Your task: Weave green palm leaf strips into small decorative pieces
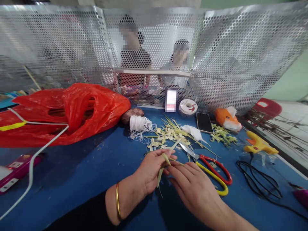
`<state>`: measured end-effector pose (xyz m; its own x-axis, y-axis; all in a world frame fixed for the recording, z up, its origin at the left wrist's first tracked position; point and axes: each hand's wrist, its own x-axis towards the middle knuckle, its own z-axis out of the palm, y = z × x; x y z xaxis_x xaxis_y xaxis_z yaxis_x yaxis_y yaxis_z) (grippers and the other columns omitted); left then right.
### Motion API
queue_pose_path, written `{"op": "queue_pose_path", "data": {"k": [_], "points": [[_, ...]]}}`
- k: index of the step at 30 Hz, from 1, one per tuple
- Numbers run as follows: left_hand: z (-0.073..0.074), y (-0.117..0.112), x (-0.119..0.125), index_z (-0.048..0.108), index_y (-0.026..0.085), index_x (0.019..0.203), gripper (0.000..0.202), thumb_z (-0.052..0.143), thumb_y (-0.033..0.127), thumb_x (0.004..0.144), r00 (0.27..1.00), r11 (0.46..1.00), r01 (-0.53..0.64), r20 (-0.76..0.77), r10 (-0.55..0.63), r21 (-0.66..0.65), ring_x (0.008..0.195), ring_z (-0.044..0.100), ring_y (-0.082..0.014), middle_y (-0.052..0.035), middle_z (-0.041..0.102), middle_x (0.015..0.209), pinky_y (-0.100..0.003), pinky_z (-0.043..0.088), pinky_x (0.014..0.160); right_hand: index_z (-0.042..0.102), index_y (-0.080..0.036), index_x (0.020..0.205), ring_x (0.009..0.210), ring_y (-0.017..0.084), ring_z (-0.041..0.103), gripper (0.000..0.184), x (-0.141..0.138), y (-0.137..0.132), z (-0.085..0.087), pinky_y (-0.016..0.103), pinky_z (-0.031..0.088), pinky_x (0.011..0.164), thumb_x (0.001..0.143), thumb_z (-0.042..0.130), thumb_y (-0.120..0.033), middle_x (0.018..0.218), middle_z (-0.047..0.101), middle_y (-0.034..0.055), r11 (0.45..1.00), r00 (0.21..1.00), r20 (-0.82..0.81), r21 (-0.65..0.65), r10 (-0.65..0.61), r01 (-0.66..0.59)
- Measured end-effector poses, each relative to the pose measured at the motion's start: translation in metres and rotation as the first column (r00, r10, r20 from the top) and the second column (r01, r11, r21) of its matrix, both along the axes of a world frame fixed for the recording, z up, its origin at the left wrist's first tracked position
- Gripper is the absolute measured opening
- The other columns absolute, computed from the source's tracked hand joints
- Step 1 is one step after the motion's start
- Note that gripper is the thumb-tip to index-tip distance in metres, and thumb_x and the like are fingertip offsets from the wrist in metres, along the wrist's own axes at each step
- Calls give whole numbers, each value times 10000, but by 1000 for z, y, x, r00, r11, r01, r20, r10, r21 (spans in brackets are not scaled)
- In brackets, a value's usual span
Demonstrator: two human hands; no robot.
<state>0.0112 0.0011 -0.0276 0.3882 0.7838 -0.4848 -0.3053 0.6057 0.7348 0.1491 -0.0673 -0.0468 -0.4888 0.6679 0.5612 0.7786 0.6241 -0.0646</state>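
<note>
My left hand (pixel 152 168), with a gold bangle (pixel 117 201) on its wrist, is closed on a pale green leaf strip (pixel 166 159). The strip is folded or looped, and one end hangs below the fingers. From the other side my right hand (pixel 196 184) meets it, fingers pinched at the same strip. Beyond the hands lies a pile of cut pale leaf pieces (pixel 172 134) with longer green stalks. Scissors (pixel 192 153) with one red and one yellow handle rest beside my right hand, partly hidden by it.
At left spread a red plastic bag (pixel 101 109) and a purple power strip (pixel 20 168) with a white cord. White string (pixel 139 123), a ribbon roll (pixel 188 106), a phone (pixel 204 122) and an orange tissue pack (pixel 227 118) line the back. A yellow glue gun (pixel 261 144) lies right. Two people sit behind perforated mesh (pixel 154 38).
</note>
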Motion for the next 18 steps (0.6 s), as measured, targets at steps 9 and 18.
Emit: {"op": "queue_pose_path", "data": {"k": [9, 18], "points": [[5, 3, -2, 685, 92, 984, 192, 628, 33, 810, 992, 993, -76, 98, 85, -88, 566, 629, -83, -52, 687, 765, -141, 500, 470, 573, -203, 1166, 895, 212, 678, 267, 1, 1, -2, 342, 537, 785, 906, 536, -155, 1030, 718, 80, 962, 934, -350, -272, -78, -22], [8, 3, -1, 666, 54, 993, 184, 621, 15, 819, 991, 991, -112, 64, 117, -66, 600, 659, -110, -74, 690, 734, -170, 533, 536, 606, -214, 1036, 560, 112, 552, 126, 0, -2, 4, 217, 463, 547, 924, 548, -202, 652, 573, -42, 927, 810, -538, -374, -231, 16]]}}
